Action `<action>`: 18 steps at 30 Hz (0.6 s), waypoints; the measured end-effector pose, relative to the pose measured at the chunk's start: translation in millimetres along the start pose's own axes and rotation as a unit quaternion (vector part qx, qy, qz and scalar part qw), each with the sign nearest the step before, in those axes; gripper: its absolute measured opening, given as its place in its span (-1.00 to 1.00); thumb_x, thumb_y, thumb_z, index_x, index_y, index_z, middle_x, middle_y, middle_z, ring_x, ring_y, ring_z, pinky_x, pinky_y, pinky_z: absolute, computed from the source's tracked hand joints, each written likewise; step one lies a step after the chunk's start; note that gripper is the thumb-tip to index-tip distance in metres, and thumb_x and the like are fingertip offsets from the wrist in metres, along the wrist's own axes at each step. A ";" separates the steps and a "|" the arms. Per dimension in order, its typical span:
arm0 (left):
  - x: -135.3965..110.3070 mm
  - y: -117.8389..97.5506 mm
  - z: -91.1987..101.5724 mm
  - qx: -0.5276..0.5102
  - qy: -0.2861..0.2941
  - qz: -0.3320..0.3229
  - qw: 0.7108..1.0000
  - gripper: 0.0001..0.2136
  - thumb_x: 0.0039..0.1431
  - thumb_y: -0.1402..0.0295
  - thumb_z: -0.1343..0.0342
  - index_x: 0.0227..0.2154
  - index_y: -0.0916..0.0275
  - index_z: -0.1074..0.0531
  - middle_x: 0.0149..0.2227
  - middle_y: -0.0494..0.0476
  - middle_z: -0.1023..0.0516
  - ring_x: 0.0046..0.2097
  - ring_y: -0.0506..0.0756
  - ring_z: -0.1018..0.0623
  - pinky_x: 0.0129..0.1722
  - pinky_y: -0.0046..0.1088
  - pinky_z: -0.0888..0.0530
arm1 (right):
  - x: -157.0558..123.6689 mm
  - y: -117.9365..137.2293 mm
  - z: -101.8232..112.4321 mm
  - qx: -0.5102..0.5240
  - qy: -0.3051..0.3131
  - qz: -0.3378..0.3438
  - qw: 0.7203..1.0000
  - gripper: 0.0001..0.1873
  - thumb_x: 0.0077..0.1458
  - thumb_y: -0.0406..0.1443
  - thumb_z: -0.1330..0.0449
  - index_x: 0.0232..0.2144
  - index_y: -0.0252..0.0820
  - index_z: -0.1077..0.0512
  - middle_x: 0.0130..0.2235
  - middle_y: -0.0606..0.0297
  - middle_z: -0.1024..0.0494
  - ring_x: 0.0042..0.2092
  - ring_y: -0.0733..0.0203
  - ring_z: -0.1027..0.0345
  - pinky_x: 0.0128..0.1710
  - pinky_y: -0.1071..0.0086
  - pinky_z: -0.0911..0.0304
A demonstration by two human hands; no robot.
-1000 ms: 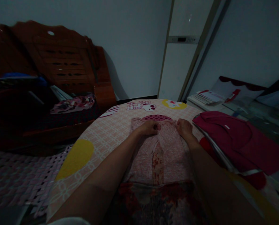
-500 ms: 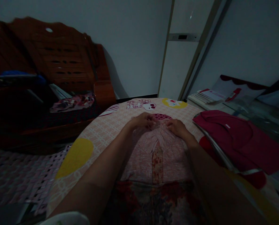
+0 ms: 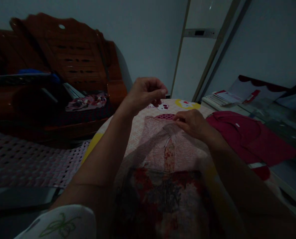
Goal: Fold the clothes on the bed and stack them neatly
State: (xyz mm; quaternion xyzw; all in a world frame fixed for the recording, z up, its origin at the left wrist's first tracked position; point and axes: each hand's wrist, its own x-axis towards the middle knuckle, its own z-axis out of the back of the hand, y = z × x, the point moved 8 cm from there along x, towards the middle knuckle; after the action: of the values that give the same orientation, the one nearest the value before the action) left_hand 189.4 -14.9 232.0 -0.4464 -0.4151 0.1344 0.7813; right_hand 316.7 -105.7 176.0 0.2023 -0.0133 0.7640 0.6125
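Note:
A pale pink dress (image 3: 154, 146) lies on the tablecloth, its neckline at the far end. Down its front runs a patterned strip (image 3: 169, 157), and the lower part is dark with red flowers. Above the far left of the dress, my left hand (image 3: 146, 94) hovers with thumb and fingers pinched; what they hold, if anything, is too small to name. My right hand (image 3: 191, 122) rests at the neckline with its fingers closed on the fabric. Behind the neckline shows a magenta dotted patch (image 3: 166, 116).
A crimson garment (image 3: 252, 136) lies at the right of the round table. Behind it, papers (image 3: 226, 98) are stacked on a side surface. To the left stand a carved wooden bench (image 3: 70, 56) and a woven seat (image 3: 36, 159). A tall white cabinet-like unit (image 3: 197, 63) stands behind.
My left hand has lifted off the dress, up and away from the neckline. My right hand has stayed at the neckline. The view has shifted slightly.

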 end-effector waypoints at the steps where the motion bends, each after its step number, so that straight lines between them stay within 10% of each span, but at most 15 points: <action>1: -8.6 9.4 -10.1 0.015 0.050 0.021 0.998 -0.87 0.17 0.35 -0.22 -0.39 0.33 -0.48 -0.50 0.01 -0.51 -0.53 -0.09 -0.45 -0.49 -0.58 -0.40 | -10.7 2.1 -8.8 0.010 0.036 0.006 0.999 -0.82 0.13 -0.35 -0.15 -0.30 -0.22 -0.58 -0.40 0.24 -0.58 -0.37 0.24 -0.37 -0.32 0.39 -0.12; 8: -129.6 86.6 -68.2 0.111 0.416 0.163 0.888 -0.88 0.08 0.38 -0.22 -0.33 0.31 -0.53 -0.43 0.03 -0.56 -0.40 -0.03 -0.50 -0.41 -0.60 -0.35 | -104.3 -10.3 -72.6 0.118 0.242 -0.056 0.962 -0.89 0.04 -0.33 -0.21 -0.43 -0.24 -0.54 -0.47 0.33 -0.52 -0.41 0.27 -0.33 -0.40 0.43 -0.05; 18: -188.8 77.5 -83.6 0.316 0.446 0.167 0.821 -0.78 -0.04 0.40 -0.30 -0.32 0.23 -0.41 -0.40 -0.04 -0.49 -0.38 0.02 -0.42 -0.45 -0.52 -0.20 | -142.4 -4.5 -107.9 0.037 0.270 -0.070 0.959 -0.82 -0.08 -0.28 -0.35 -0.37 -0.19 -0.48 -0.33 0.27 -0.53 -0.29 0.20 -0.33 -0.34 0.41 -0.03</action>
State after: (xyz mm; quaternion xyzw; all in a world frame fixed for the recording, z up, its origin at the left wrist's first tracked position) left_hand 149.2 -129.7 48.1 -0.2487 0.1251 0.1722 0.9449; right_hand 313.2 -208.2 29.7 0.0111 0.1954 0.7455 0.6371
